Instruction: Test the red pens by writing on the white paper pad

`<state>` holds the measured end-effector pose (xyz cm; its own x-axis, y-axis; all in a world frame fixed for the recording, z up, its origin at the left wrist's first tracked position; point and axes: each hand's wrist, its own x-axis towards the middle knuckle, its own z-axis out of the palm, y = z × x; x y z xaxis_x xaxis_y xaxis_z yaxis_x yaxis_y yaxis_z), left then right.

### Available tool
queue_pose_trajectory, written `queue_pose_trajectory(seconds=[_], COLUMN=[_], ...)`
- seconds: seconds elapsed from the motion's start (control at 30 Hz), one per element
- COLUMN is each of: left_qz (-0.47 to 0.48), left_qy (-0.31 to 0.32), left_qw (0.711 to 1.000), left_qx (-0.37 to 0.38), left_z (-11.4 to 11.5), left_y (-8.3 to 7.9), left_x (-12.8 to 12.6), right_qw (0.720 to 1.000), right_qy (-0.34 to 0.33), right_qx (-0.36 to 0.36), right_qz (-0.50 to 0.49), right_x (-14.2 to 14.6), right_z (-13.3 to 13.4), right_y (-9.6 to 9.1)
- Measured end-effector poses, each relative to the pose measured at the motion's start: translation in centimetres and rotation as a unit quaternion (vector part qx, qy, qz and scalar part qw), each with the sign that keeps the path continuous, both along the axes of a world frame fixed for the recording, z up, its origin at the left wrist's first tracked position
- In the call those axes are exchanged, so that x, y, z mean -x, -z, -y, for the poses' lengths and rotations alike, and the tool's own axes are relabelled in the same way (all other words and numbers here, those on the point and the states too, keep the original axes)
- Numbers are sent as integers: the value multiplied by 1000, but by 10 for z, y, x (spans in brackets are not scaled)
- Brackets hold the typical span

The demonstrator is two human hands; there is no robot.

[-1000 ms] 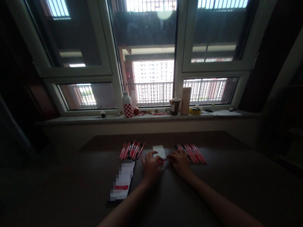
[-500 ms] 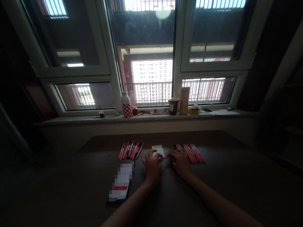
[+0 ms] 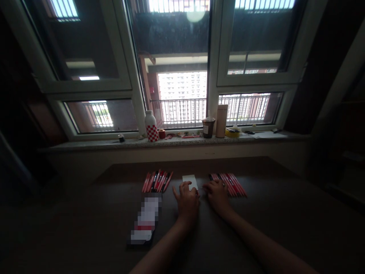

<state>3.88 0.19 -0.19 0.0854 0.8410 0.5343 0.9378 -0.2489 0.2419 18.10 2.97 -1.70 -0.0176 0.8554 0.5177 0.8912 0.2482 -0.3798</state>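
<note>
Low over the dark table, my left hand (image 3: pixel 187 201) is beside a small pale paper (image 3: pixel 189 177). Its thumb and index finger are pinched on a thin red pen, of which only a bit (image 3: pixel 196 192) shows at the fingertips. The little finger sticks out to the left. My right hand (image 3: pixel 218 195) rests with curled fingers close to the right row of red and black pens (image 3: pixel 235 184), covering part of it. What its fingertips hold, if anything, is hidden. A second group of similar pens (image 3: pixel 156 181) lies to the left of the paper.
A phone (image 3: pixel 145 220) with a blurred screen lies at the left front. On the windowsill (image 3: pixel 182 142) stand a checkered bottle (image 3: pixel 151 127), a dark drink cup (image 3: pixel 208 127), a tan tumbler (image 3: pixel 221 121) and a yellow tape roll (image 3: pixel 232 133).
The red pen was stretched between both hands; now it is mostly hidden at my left hand. My left hand has shifted slightly right and turned. My right hand has barely moved.
</note>
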Motion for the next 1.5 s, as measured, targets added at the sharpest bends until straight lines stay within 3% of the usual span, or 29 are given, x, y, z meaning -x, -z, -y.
queue_pose_trajectory(seconds=[0.57,1.0,1.5], left_qz=[-22,-4,33], left_qy=[-30,-17,13], left_qw=[999,1000,997], left_qx=[3,4,64], left_z=[-5,-6,-4], left_y=[7,6,5], left_x=[-1,-1,5], right_qw=[1000,1000,998], right_qy=[-5,-25,-54], right_qx=[7,2,20], right_qz=[-2,-17,-3], right_x=[0,0,0], right_z=[-2,-1,2], right_y=[2,1,-2])
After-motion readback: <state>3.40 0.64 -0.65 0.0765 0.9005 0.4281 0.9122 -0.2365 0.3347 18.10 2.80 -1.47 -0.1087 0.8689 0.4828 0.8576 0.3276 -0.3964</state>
